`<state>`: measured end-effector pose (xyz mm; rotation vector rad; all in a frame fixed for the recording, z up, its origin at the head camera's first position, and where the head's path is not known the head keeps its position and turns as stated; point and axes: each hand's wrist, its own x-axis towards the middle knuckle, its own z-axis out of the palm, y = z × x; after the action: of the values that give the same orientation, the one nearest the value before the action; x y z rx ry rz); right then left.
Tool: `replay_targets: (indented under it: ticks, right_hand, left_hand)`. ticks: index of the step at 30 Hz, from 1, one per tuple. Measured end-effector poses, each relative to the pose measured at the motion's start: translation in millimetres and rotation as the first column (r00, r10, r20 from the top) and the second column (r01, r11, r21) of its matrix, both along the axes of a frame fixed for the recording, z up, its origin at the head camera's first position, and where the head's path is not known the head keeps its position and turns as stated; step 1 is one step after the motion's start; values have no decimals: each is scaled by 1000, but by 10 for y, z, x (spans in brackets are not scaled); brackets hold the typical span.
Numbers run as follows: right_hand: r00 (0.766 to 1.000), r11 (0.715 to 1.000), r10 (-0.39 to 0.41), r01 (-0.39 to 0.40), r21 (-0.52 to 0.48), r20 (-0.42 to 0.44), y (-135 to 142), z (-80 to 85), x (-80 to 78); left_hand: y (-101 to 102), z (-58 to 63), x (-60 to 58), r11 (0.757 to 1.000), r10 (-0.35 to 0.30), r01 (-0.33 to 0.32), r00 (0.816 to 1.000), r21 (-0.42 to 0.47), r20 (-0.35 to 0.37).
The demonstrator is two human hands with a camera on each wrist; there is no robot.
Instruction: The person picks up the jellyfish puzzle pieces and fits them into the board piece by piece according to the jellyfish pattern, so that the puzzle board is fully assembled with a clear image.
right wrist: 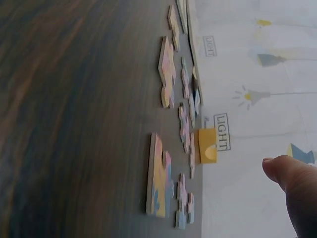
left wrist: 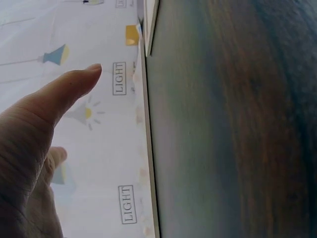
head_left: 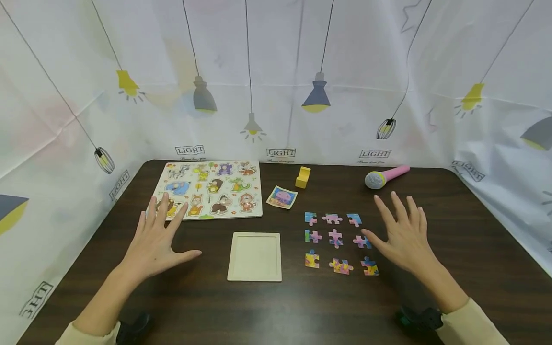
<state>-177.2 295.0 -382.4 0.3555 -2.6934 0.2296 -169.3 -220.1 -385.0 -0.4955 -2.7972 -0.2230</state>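
Spread wide and holding nothing, the left hand (head_left: pixel 154 245) hung left of the tray (head_left: pixel 254 257), the right hand (head_left: pixel 404 240) nearer the puzzle pieces (head_left: pixel 335 238) right of it!

Left sleeve (head_left: pixel 88 335) and right sleeve (head_left: pixel 473 325), near side: pale cream cloth. Left wrist device (head_left: pixel 135 330) and right wrist device (head_left: pixel 420 318): black, beside the cuffs.
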Motion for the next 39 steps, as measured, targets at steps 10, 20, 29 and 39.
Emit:
replay_targets:
  ticks: [10,20,29,39]
  right_hand:
    - [996,995,83,-81,-56,23,-289,18,-99]
    - [983,982,175,-170,-84,55,-607,22,-263]
    - [957,969,234,-214,-127,173,-855,-22,-446]
    - [928,965,255,-225,-136,272,-1030,-165,-630]
  left_hand:
    - [195,-35,-69,992,-125,123,991,34,47]
    - [490,-162,-140,954,-272,252,956,165,113]
    - [579,-324,-133,917,-374,324,901,235,221]
    - [574,-456,-129,923,-368,304,874,235,317]
